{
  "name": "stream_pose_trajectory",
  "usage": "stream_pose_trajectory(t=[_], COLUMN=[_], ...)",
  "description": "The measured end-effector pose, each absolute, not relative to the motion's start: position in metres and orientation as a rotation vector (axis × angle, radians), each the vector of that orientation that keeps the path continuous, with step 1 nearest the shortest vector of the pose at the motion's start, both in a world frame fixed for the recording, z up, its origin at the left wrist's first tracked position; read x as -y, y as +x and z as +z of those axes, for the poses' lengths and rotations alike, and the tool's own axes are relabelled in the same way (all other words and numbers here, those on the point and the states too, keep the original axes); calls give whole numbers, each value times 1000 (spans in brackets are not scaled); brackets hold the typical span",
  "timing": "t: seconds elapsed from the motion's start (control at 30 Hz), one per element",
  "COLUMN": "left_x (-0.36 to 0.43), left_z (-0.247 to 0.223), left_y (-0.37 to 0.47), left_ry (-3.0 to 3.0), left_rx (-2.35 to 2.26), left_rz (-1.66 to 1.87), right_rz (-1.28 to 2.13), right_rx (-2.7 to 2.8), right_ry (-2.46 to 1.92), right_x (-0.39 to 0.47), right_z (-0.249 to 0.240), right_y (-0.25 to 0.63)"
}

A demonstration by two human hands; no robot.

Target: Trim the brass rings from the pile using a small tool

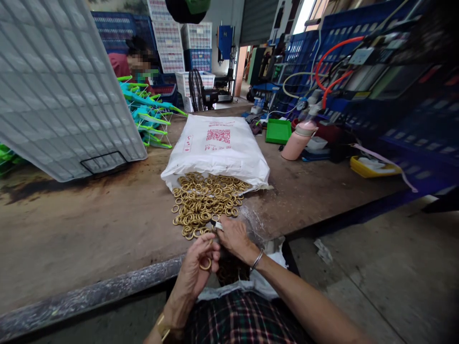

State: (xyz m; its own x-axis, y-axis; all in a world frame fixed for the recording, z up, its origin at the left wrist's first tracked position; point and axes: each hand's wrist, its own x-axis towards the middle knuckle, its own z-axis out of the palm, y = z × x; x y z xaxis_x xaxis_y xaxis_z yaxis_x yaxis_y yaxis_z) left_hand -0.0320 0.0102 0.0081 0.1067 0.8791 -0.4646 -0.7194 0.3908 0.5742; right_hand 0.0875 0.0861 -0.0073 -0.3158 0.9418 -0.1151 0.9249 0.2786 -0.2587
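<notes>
A pile of brass-coloured rings point(204, 200) spills from the mouth of a white woven sack point(222, 157) onto the table. My left hand point(197, 267), palm up with curled fingers, holds a brass ring point(205, 263) in front of the table edge. Close beside it, my right hand point(234, 236) reaches to the near edge of the pile with its fingers bent together. A small white and black piece point(218, 225) shows at those fingers; whether it is held or wrapped on a finger is unclear. Below the hands, a white bag point(276, 260) on my lap contains dark rings.
A grey-white plastic crate point(71, 91) stands tilted on the left, beside bright green and blue plastic parts point(148, 114). To the right are a green tray point(278, 131), a pink bottle point(298, 141) and a yellow dish point(375, 167). A person point(120, 64) sits across the table.
</notes>
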Motion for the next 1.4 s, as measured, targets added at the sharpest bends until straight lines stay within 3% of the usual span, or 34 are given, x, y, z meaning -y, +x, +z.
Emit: stream_pose_trajectory(t=[0.17,0.47,0.77,1.03,1.4], left_x=[-15,-24,-24,-21,-17], left_z=[2,1,-4,-4,-3], left_y=[-35,-25,-27,-31,-30], left_ry=[117,664,901,1134,903], left_rx=[-833,-1232,-1323,-1499,-1286], left_rz=[1203,1304,1306,1430,1149], right_rz=[546,1546,2122,1790,1502], right_rx=[2362,1802,1394,1477,1746], right_ry=[-1682,-1238,-1150,-1292,-1232], right_x=[-94,-88,-78,-76,-79], right_z=[-13,2,8,-4,5], right_y=[100,108,102,105,98])
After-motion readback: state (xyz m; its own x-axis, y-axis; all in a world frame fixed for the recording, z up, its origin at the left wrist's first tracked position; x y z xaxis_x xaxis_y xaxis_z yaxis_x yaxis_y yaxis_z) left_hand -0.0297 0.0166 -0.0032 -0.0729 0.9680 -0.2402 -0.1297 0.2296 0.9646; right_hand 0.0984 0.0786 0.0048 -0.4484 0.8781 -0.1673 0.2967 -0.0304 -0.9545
